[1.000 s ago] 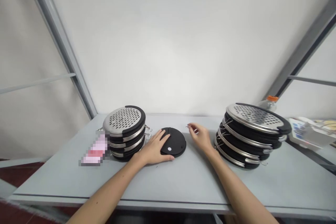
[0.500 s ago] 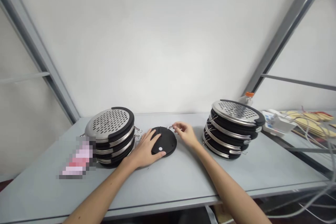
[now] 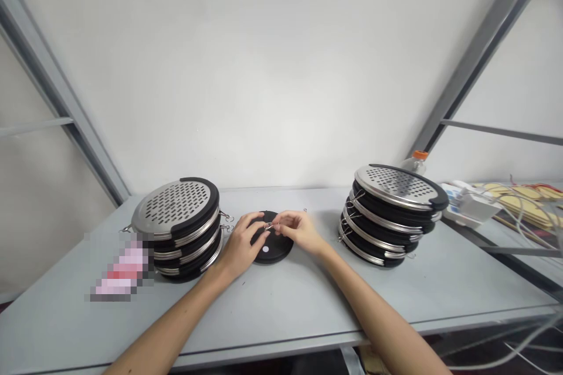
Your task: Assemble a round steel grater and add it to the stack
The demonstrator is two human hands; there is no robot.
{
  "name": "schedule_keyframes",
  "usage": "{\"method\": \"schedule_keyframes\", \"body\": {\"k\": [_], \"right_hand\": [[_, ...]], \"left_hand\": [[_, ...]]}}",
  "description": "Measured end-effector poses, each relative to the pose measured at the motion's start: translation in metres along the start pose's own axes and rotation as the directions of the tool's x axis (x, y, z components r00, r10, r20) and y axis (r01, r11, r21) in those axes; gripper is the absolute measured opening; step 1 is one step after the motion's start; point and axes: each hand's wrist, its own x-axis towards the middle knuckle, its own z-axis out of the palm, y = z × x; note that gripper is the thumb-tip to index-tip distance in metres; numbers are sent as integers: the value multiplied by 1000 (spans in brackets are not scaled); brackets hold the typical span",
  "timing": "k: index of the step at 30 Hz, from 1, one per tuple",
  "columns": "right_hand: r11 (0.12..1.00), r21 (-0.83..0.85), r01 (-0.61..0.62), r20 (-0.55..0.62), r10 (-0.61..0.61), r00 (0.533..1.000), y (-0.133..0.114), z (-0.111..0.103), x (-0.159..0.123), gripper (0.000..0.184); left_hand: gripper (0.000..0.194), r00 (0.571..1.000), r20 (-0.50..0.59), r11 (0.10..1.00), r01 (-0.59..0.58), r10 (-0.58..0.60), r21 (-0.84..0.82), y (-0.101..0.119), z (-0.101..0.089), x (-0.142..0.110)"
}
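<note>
A round black disc point(image 3: 272, 249) with a white dot lies flat on the table between my hands. Just over it, a small binder clip point(image 3: 269, 227) with wire handles is pinched between the fingertips of both hands. My left hand point(image 3: 240, 246) comes in from the left with thumb and forefinger closed at one end of the clip. At its other end, the thumb and fingers of my right hand point(image 3: 301, 231) are closed as well. A bit of wire point(image 3: 305, 210) shows behind my right hand; what it belongs to is hidden.
Perforated metal discs with black rims form a left stack point(image 3: 178, 211) and a right stack point(image 3: 391, 211), with wire clips on their edges. An orange-capped bottle point(image 3: 416, 163), a white box point(image 3: 472, 208) and cables are at the right. A pixelated pink item point(image 3: 123, 269) lies front left.
My left hand has lifted from lying spread on the black disc and now pinches a clip. My right hand has moved left from the disc's far right edge to meet it.
</note>
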Motion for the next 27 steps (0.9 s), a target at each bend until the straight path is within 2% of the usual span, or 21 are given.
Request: {"method": "schedule_keyframes", "body": {"k": [3, 6, 10, 13, 16, 19, 21, 25, 27], "right_hand": [[1000, 5, -6, -4, 6, 1000, 2, 1, 0, 21], [1000, 4, -15, -2, 15, 1000, 2, 1, -1, 27], [994, -110, -5, -7, 4, 1000, 4, -3, 0, 30], [972, -233, 35, -132, -67, 989, 8, -11, 3, 27], [912, -409, 44, -278, -170, 945, 11, -19, 6, 24], [872, -489, 34, -336, -224, 915, 14, -26, 12, 24], [867, -498, 23, -318, -207, 925, 15, -28, 19, 24], [869, -495, 26, -201, -144, 969, 18, -30, 39, 24], [878, -478, 22, -217, -142, 966, 20, -27, 47, 24]], "left_hand": [[19, 1000, -14, 1000, -18, 18, 0, 0, 0, 0], [19, 999, -24, 1000, -24, 24, 7, 0, 0, 0], [20, 1000, -30, 1000, 0, 0, 15, 0, -1, 1], [23, 998, -18, 998, 57, -56, 29, -2, -3, 2], [33, 992, 42, 992, 112, -115, 60, -3, -4, 2], [40, 985, 119, 992, 117, -121, 37, -2, -2, 0], [39, 984, 135, 994, 110, -113, 29, -2, 1, -2], [36, 976, 153, 985, 137, -152, 103, -7, 6, -4], [36, 966, 195, 983, 148, -167, 111, -10, 6, -5]]}}
